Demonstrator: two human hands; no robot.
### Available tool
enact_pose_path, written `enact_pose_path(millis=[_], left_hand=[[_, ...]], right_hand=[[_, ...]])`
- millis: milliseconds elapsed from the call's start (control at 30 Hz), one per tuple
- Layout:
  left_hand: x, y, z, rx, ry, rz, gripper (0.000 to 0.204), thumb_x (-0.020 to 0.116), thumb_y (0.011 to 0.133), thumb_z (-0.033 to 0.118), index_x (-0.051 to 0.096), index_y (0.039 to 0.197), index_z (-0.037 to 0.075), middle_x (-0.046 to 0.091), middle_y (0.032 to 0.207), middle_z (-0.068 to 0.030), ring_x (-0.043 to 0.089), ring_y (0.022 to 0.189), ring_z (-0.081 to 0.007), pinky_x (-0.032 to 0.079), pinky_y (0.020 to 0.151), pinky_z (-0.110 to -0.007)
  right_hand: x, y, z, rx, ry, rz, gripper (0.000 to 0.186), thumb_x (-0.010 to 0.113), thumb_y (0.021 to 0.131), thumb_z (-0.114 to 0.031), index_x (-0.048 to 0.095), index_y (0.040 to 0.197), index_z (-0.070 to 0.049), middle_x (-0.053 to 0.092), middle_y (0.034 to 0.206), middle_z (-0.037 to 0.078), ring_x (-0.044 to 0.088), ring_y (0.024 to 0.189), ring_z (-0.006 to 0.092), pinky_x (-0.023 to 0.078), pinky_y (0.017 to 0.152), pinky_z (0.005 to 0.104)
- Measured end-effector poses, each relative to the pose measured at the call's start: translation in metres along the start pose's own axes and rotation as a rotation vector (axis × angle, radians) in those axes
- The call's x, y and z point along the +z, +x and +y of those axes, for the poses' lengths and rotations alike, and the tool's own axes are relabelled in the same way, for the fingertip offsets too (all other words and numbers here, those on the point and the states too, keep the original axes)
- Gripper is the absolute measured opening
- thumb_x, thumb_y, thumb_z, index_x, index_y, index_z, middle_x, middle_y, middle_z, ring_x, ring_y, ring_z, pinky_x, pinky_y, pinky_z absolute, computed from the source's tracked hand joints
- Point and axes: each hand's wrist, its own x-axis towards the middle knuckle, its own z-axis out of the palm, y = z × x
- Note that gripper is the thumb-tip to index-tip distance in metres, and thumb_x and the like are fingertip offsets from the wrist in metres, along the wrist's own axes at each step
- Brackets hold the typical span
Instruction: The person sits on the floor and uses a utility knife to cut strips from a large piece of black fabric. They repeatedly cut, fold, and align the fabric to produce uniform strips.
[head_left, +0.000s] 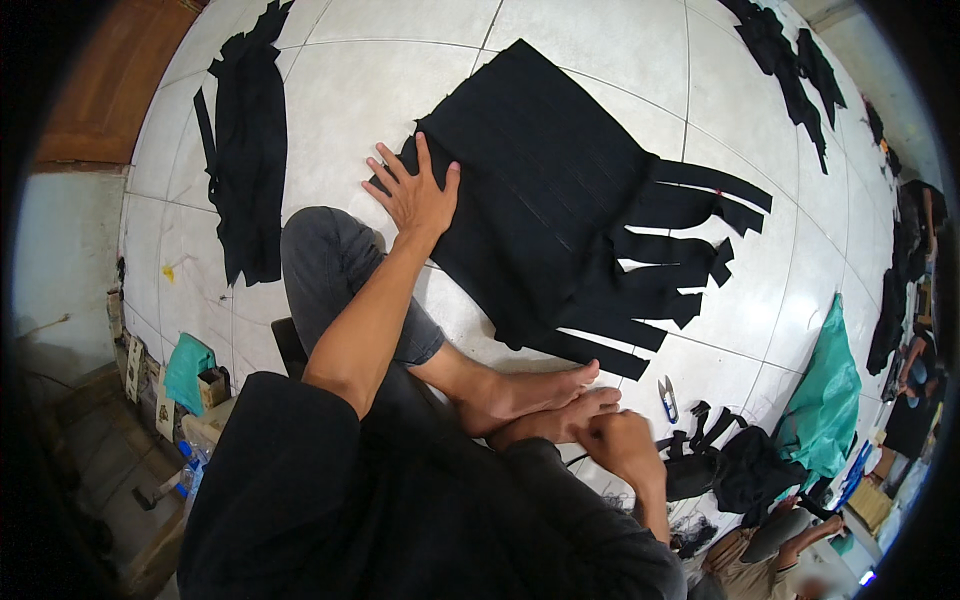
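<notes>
A large black fabric piece [540, 140] lies spread on the tiled floor, its right side cut into several loose strips [690, 208]. Over its left edge my left hand [415, 200] lies flat with fingers spread, pressing on cloth and tile. My right hand [622, 445] is curled closed beside my bare feet [545, 390]; what its fingers hold, if anything, is hidden. A thin dark end shows just left of that hand. Small thread snips [668, 400] with a blue part rest on the floor, a little beyond my right hand.
More black cloth [250, 160] lies at the far left, and ragged black pieces [790, 70] at the far right. Black scraps [740, 465] and a green plastic sheet [825, 400] are to the right. Another person [760, 560] sits at lower right. A wooden door [115, 80] stands upper left.
</notes>
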Motion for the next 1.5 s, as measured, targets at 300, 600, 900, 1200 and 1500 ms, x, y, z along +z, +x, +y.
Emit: enact_pose_path(millis=[300,600,900,1200,1500], left_hand=[[0.015,0.015,-0.015,0.042,-0.036,0.094,0.071,0.043,0.104,0.055,0.031,0.162,0.016,0.011,0.166,-0.0359,0.004,0.153,-0.0571,0.001,0.122,-0.068],[0.007,0.02,-0.016,0.004,0.025,0.055,0.07,0.038,0.104,0.057,0.024,0.165,0.025,0.006,0.167,-0.035,-0.001,0.154,-0.0566,-0.003,0.119,-0.071],[0.01,0.02,-0.011,0.014,-0.003,0.072,0.07,0.04,0.104,0.056,0.025,0.165,0.025,0.006,0.167,-0.0353,-0.001,0.153,-0.0572,-0.003,0.119,-0.071],[0.007,0.02,-0.013,0.0,0.03,0.066,0.07,0.04,0.104,0.057,0.025,0.165,0.026,0.005,0.167,-0.0341,-0.001,0.154,-0.0569,-0.003,0.119,-0.071],[0.011,0.02,-0.011,0.002,0.026,0.092,0.07,0.038,0.104,0.058,0.026,0.165,0.026,0.007,0.167,-0.035,-0.001,0.153,-0.0584,-0.005,0.118,-0.073]], right_hand=[[0.017,0.111,-0.052,-0.177,-0.185,0.783,0.026,0.069,0.094,-0.013,0.065,0.113,0.005,0.071,0.105,0.018,0.066,0.099,0.0334,0.049,0.075,0.0434],[-0.002,0.094,-0.039,-0.025,0.108,0.595,0.029,0.073,0.091,-0.019,0.065,0.068,-0.003,0.065,0.066,0.016,0.064,0.06,0.0351,0.05,0.061,0.0454],[-0.011,0.068,-0.037,-0.003,0.116,0.56,0.03,0.076,0.088,-0.016,0.062,0.066,-0.001,0.063,0.065,0.017,0.063,0.06,0.0377,0.049,0.06,0.0457],[-0.015,0.037,-0.029,0.08,0.17,0.522,0.03,0.076,0.087,-0.011,0.059,0.065,0.0,0.061,0.064,0.018,0.061,0.058,0.0386,0.047,0.06,0.0467],[-0.024,-0.044,0.006,0.392,0.406,0.326,0.029,0.077,0.09,-0.015,0.065,0.075,0.007,0.058,0.059,0.017,0.051,0.047,0.0251,0.04,0.052,0.0374]])
